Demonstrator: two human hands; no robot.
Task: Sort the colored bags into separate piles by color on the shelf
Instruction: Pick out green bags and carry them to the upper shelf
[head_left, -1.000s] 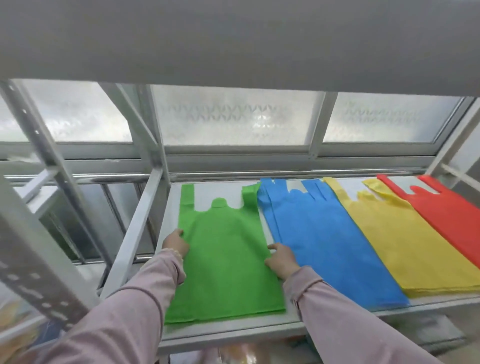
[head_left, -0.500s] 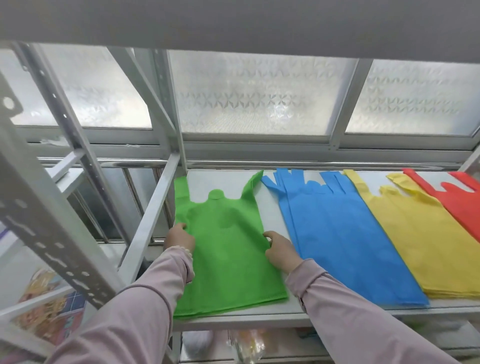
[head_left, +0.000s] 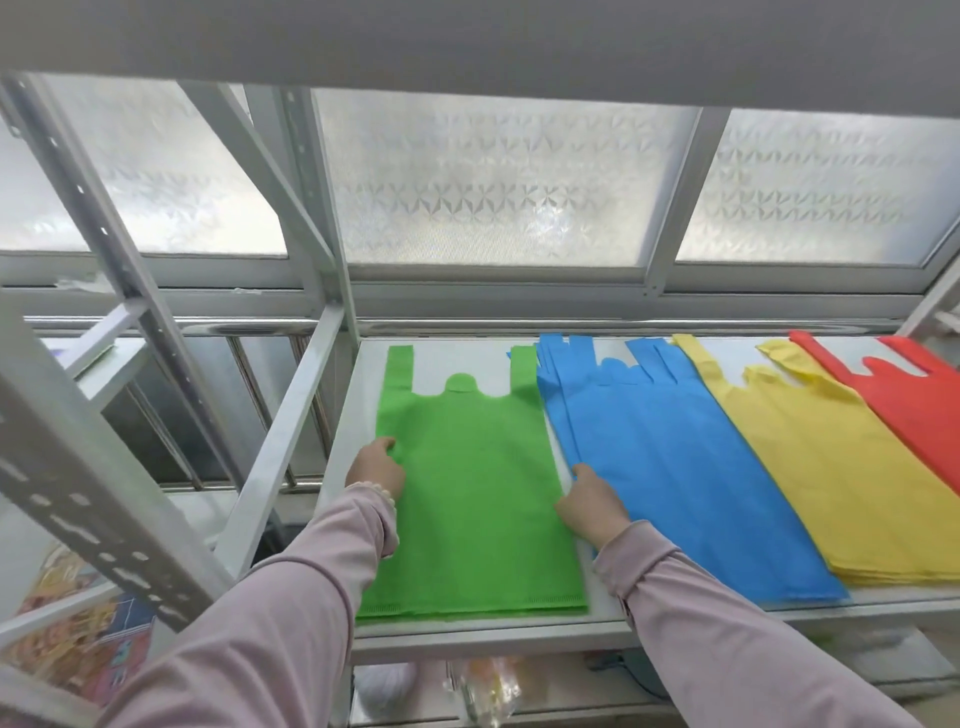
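Frosted windows back the shelf (head_left: 519, 631); four colour piles lie sorted. Your left hand (head_left: 375, 467) and right hand (head_left: 589, 504) pinch the green pile (head_left: 478, 493) edges; only tidying seems left.

frosted windows (head_left: 493, 187), grey metal shelving frame (head_left: 280, 441)

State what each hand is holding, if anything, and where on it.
Both hands hold the green bag pile: the left hand at its left edge, the right hand at its right edge, about halfway along. Whether the fingers grip or just press cannot be told.
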